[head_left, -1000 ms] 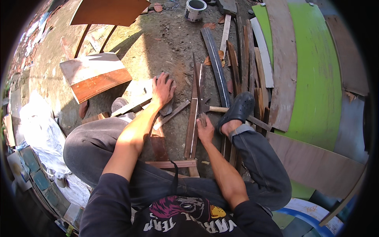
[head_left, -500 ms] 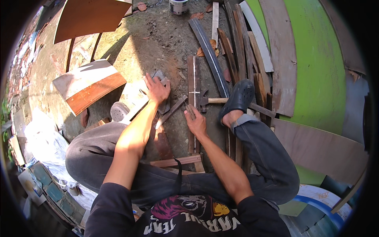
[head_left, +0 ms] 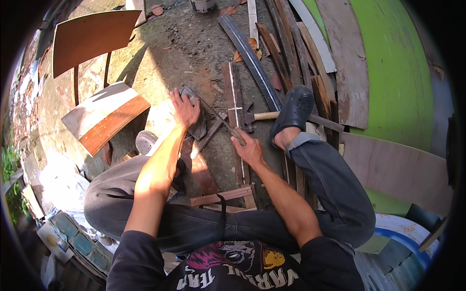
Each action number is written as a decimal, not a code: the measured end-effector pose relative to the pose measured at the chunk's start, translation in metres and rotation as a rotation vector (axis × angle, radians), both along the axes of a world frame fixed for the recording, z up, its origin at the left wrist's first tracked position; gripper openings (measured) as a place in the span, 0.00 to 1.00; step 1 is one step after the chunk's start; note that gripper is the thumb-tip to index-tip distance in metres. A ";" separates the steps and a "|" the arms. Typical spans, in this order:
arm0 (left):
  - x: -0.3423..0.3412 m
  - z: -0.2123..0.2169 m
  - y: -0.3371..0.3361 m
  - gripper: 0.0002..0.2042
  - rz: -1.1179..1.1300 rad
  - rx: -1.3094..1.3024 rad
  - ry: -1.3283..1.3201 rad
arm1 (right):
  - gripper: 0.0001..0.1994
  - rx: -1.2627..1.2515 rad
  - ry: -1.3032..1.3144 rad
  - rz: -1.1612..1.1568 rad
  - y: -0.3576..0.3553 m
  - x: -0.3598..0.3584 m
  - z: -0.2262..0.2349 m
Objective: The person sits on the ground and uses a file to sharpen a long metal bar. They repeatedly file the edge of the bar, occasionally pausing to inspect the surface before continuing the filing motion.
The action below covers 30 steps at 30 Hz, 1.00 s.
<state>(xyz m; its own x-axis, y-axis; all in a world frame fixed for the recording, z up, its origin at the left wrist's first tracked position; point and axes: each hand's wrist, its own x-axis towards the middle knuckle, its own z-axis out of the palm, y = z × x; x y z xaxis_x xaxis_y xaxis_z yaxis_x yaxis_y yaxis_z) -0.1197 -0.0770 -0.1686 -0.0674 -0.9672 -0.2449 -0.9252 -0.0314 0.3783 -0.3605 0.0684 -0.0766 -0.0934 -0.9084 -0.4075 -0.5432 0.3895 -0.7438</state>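
Observation:
My left hand (head_left: pixel 185 112) reaches forward, its fingers and thumb over a flat grey block (head_left: pixel 198 128) on the ground, holding it down. The hand covers much of the block, so its full shape is hidden. My right hand (head_left: pixel 250 148) is closed around the wooden handle (head_left: pixel 238 137) of a tool. From that handle a long, thin, dark blade (head_left: pixel 213 112) slants up and left to the block beside my left hand. I cannot tell the tool's exact kind. Below the blade lies a narrow pointed wood strip (head_left: pixel 208 138).
A brown board with a white line (head_left: pixel 233 89) lies beyond my right hand, with a hammer (head_left: pixel 264 116) beside it. Several long planks (head_left: pixel 291 53) and a green panel (head_left: pixel 393 63) are on the right. Left stand a wooden piece (head_left: pixel 109 116) and a brown panel (head_left: pixel 94 41).
The tool's long blade now shows, stretching to the block; before, only a short part was visible near my right hand. My left hand stays on the block. The whole view has shifted slightly.

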 end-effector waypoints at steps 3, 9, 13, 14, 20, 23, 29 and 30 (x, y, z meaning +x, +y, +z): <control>-0.003 0.001 -0.002 0.31 0.001 0.064 -0.006 | 0.23 0.023 0.009 0.005 0.001 -0.001 0.002; 0.003 -0.006 -0.010 0.34 -0.089 0.214 -0.059 | 0.22 0.066 0.054 0.053 -0.003 -0.012 0.008; 0.006 -0.013 -0.008 0.34 -0.056 0.186 -0.079 | 0.22 0.042 0.116 0.092 -0.010 -0.011 0.007; 0.005 -0.011 -0.008 0.35 -0.060 0.181 -0.073 | 0.22 0.059 0.138 0.104 -0.013 -0.011 0.009; -0.010 0.023 -0.011 0.35 -0.019 0.226 0.012 | 0.22 0.084 0.158 0.086 -0.011 -0.007 0.013; -0.011 0.024 -0.012 0.35 0.014 0.251 0.002 | 0.22 0.023 0.178 0.096 -0.002 -0.011 0.008; 0.001 -0.010 -0.009 0.34 -0.005 0.213 -0.041 | 0.22 0.087 0.261 0.129 -0.009 -0.005 0.020; -0.003 -0.007 -0.009 0.34 -0.015 0.214 -0.040 | 0.22 0.097 0.265 0.126 -0.008 -0.004 0.020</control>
